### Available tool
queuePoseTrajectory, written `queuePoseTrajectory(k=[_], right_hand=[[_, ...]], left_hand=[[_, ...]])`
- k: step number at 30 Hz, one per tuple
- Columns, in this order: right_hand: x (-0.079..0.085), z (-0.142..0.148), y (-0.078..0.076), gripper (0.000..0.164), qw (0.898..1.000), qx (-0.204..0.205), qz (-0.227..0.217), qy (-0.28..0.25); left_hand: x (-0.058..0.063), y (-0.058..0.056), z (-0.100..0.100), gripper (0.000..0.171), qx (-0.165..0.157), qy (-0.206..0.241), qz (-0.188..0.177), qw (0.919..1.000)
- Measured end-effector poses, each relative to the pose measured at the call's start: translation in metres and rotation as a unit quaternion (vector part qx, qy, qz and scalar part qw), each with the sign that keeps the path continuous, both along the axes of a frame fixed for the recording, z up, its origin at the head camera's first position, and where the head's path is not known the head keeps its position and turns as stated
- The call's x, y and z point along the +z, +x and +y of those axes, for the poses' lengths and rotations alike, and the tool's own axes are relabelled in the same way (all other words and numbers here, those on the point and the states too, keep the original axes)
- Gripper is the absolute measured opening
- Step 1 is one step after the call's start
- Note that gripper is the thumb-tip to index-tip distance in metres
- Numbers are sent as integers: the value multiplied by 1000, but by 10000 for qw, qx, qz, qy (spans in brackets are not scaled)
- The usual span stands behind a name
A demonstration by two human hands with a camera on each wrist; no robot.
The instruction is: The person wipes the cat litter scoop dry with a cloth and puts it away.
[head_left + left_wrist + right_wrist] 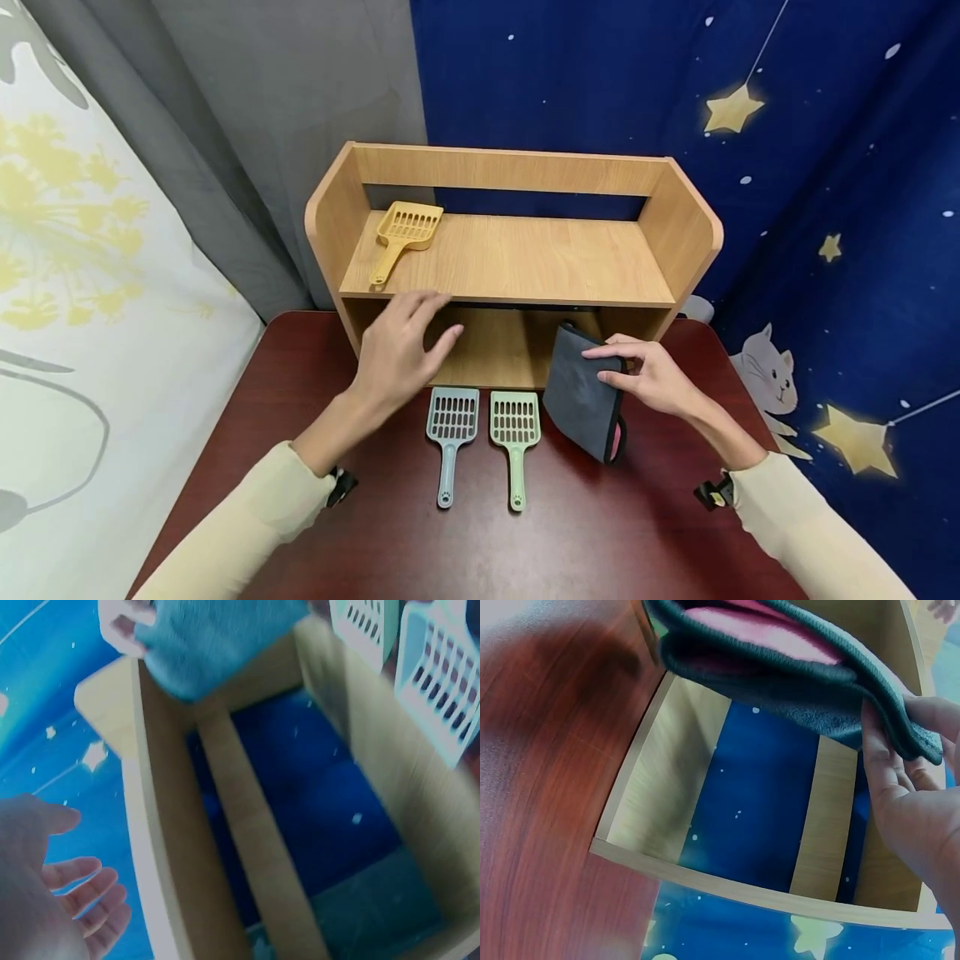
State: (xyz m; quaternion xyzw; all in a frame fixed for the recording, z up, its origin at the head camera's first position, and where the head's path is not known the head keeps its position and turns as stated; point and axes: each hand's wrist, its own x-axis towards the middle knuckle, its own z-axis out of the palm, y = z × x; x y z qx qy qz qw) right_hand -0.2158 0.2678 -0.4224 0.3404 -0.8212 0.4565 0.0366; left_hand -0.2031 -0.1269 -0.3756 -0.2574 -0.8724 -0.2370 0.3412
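Observation:
My right hand [656,375] pinches the edge of a folded dark grey mat [573,396] with black trim, held tilted before the shelf's lower compartment. Pink lining shows between its folds in the right wrist view. My left hand [401,350] hovers at the front of the wooden shelf [517,258], holding nothing, its fingers loosely bent. Beyond its fingertips, a yellow litter scoop [408,229] lies on the upper board at the left. A blue litter scoop [447,446] and a green litter scoop [516,450] lie side by side on the table, handles toward me.
The two-level shelf stands at the back of the dark red table [480,550]. Behind it hang a grey curtain [300,92] and a blue curtain [570,83] printed with stars. A white patterned cloth [97,350] hangs at the left.

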Motion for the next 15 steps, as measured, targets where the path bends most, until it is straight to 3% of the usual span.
queuePoseTrajectory(k=[8, 15], right_hand=[[-3, 1, -1, 38, 9996, -181, -203, 39], [-6, -1, 1, 38, 9994, -288, -215, -15]], left_hand=[[-48, 17, 9, 57, -161, -134, -863, 9960], [-93, 32, 8, 72, 118, -65, -1594, 9871]])
